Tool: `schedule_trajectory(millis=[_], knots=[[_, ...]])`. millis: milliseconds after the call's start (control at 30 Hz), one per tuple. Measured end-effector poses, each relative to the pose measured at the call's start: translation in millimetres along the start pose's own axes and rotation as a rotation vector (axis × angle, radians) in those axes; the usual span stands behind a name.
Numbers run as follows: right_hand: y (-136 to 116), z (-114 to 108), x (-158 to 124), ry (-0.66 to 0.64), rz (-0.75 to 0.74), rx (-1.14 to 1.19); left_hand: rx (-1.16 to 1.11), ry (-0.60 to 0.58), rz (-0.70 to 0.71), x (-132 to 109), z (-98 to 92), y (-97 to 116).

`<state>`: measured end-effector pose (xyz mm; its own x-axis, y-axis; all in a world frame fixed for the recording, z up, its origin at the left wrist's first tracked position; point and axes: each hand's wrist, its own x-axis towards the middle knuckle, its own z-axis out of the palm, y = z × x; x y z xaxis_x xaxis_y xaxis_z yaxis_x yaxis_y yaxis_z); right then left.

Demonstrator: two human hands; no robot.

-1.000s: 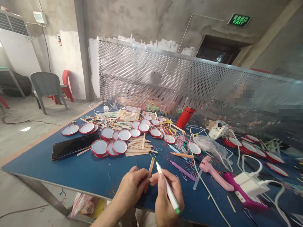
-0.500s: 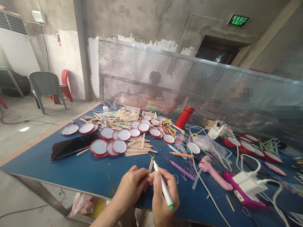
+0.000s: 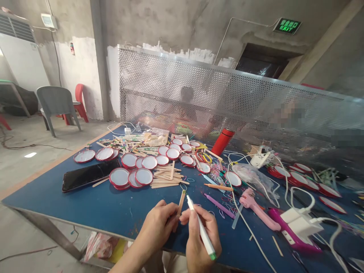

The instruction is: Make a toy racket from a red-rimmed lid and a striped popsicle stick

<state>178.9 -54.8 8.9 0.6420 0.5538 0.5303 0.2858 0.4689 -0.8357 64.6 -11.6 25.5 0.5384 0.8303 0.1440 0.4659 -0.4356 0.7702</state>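
One blue-topped table (image 3: 93,212) fills the space before me. On its far side, left of the middle, spreads a loose pile of wooden sticks (image 3: 135,139), several flecked with green, which I take to be finished ones. Nearer, a smaller heap of bare sticks (image 3: 167,177) looks unmarked, so a fair amount seems left.

At the near edge, the right hand (image 3: 204,233) curls around a white marker pen (image 3: 201,227), its tip pointing far and left. The left hand (image 3: 160,220) pinches narrowly on the near end of a single craft stick (image 3: 181,203), held in front of the bare heap. That stick seems partly done: green shows at its far end, and the rest looks plain. Whether the pen tip touches it, I cannot tell. A thin loop (image 3: 183,186) shows just beyond that end.
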Motion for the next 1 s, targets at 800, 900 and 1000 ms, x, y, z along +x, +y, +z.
schedule_trajectory(millis=[800, 900, 1000], knots=[[8.6, -1.4, -4.3, 0.015, -0.036, -0.001, 0.062, -0.031, 0.008, 0.8, 0.8, -0.2], [8.8, -2.4, -5.6, 0.038, -0.012, 0.025, 0.034, -0.034, -0.012, 0.7, 0.2, 0.7], [6.8, -3.4, -5.3, -0.005, 0.017, 0.051, 0.013, -0.037, -0.015, 0.6, -1.2, 2.1]])
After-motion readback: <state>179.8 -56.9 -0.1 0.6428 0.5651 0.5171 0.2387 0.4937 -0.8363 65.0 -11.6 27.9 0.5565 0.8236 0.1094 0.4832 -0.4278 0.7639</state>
